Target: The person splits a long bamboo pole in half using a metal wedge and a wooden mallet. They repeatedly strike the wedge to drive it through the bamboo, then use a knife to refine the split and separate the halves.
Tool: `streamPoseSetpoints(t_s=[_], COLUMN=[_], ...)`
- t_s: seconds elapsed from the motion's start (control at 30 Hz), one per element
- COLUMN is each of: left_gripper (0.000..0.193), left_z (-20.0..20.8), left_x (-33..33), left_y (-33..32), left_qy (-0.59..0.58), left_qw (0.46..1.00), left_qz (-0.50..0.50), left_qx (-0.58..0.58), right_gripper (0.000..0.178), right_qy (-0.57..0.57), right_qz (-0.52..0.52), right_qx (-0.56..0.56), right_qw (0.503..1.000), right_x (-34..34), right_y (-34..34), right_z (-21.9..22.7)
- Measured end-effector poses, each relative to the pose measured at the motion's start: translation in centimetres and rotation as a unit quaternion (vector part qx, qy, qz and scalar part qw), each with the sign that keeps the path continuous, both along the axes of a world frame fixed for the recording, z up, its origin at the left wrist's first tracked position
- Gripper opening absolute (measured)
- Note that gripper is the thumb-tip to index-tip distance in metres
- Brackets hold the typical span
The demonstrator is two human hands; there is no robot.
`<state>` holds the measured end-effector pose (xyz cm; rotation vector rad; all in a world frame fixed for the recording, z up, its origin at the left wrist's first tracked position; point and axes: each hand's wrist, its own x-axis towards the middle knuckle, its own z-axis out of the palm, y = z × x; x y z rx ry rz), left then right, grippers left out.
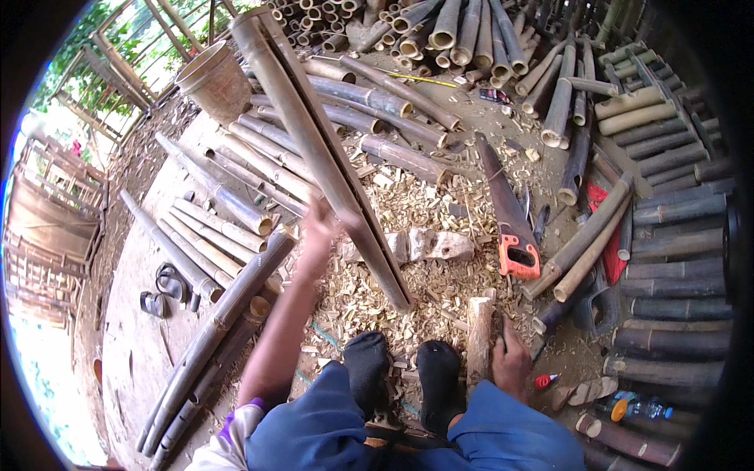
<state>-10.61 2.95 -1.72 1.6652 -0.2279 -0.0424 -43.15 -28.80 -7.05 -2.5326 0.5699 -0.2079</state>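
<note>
My left hand (320, 234), blurred by motion, grips a long bamboo pole (318, 149) in its lower half. The pole stands tilted, its top toward the far left and its lower end on the wood chips before my feet. A dark split runs along its length. Low on the right, my right hand (512, 359) is closed around a dark narrow blade-like tool (497, 326), whose grip is hidden in the fingers. Right beside it rises a pale wooden block (479, 334). Beyond that hand lies a handsaw (506, 204) with an orange handle.
Wood chips (424, 196) cover the ground around a rough block (440, 245). Cut bamboo poles (228, 322) lie at left, with more stacked at right (675, 275) and at the back (463, 31). A bucket (216, 82) stands far left; a plastic bottle (648, 410) lies low right.
</note>
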Motion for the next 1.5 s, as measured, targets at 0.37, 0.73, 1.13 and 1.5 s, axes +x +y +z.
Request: streamPoseSetpoints(t_s=[0.37, 0.73, 1.13, 1.5], left_gripper=[0.054, 0.071, 0.076, 0.023], left_z=[-3.0, -4.6, -7.5, -8.9], left_x=[-3.0, -19.7, -39.3, -38.6], left_y=[-4.5, 13.7, 37.2, 41.7], left_qy=[0.225, 0.200, 0.217, 0.210], left_qw=[0.968, 0.854, 0.765, 0.681], left_qz=[0.027, -0.038, 0.140, 0.153], left_qx=[-0.103, 0.479, 0.590, 0.685], right_gripper=[0.083, 0.090, 0.092, 0.090], right_qy=[0.205, 0.150, 0.134, 0.191], right_qz=[-0.086, -0.077, -0.096, -0.093], right_qx=[0.004, 0.013, 0.021, 0.029], right_qw=[0.975, 0.986, 0.986, 0.977], right_x=[-8.2, -9.5, -9.2, -9.3], right_y=[-3.0, -3.1, -2.0, -1.4], right_z=[-8.2, -11.6, -10.7, -9.2])
